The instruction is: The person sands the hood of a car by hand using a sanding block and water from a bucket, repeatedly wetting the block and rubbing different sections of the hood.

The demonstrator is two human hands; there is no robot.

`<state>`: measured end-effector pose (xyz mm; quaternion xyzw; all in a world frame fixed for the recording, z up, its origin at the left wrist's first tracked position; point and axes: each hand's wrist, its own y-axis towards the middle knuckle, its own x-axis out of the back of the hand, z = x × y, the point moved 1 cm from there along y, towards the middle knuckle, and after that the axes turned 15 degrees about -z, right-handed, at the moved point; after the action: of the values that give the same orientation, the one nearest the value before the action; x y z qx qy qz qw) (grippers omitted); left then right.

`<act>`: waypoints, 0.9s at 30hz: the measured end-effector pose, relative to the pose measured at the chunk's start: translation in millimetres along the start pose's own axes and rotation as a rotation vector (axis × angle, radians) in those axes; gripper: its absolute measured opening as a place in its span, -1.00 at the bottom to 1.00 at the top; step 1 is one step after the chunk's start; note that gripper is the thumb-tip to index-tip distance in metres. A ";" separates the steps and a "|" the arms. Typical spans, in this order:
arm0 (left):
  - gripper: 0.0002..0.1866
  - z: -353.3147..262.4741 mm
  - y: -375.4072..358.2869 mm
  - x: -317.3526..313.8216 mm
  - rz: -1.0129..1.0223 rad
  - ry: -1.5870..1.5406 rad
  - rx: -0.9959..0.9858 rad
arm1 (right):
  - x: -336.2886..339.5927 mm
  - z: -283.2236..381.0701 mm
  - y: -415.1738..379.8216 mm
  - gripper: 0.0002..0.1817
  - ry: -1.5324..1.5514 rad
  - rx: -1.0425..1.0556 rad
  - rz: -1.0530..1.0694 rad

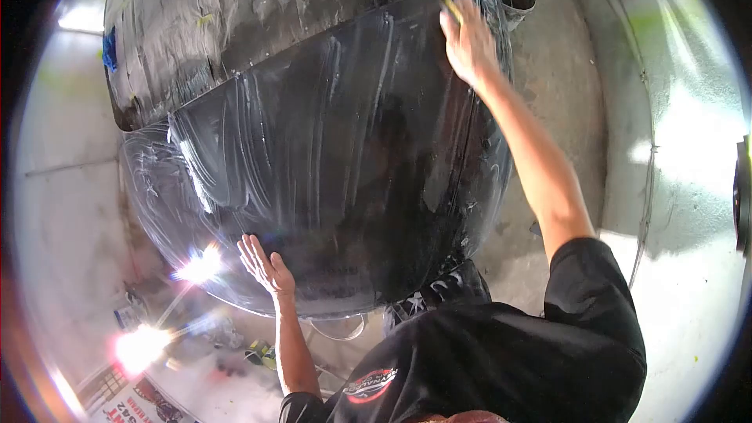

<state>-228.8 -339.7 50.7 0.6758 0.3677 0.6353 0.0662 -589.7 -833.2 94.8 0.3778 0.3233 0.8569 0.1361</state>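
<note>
A black car hood (313, 157) with whitish streaks and smears spreads out in front of me. My left hand (268, 268) rests on its near edge, palm down, fingers stretched out, with nothing in it. Up at the far right corner of the hood, my right hand (470, 43) presses on the surface, slightly blurred. Under its fingers shows the edge of a thin yellow pad (452, 9); the rest is hidden by the hand.
Wrinkled masking sheeting (235, 12) covers the windshield area, with blue tape (110, 48) at its left. A dark bucket (515, 0) stands on the floor beyond the right side. Bright work lights (141, 348) shine at the lower left. A pale wall (689, 172) rises at right.
</note>
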 end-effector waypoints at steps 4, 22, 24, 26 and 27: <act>-0.34 -0.1 -1.9 1.7 0.011 0.013 0.018 | 6.6 -0.5 -38.0 -0.41 -0.062 0.100 0.029; -0.36 1.3 -5.8 2.7 0.018 -0.022 0.020 | 148.8 160.9 -386.8 -0.17 -0.077 -0.108 0.261; -0.36 6.4 -8.6 -0.6 0.009 -0.015 0.010 | 156.5 168.9 -411.9 -0.13 -0.114 -0.073 0.272; -0.35 9.0 -8.5 -4.1 -0.006 0.000 0.004 | 146.6 165.4 -376.6 -0.13 -0.141 -0.078 0.240; -0.35 8.2 -9.0 -3.4 -0.015 -0.004 -0.002 | 133.0 159.5 -343.6 -0.18 -0.192 -0.119 0.229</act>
<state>-224.8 -332.1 41.5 0.6744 0.3722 0.6336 0.0724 -566.3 -438.6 24.2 0.4835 0.2123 0.8445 0.0898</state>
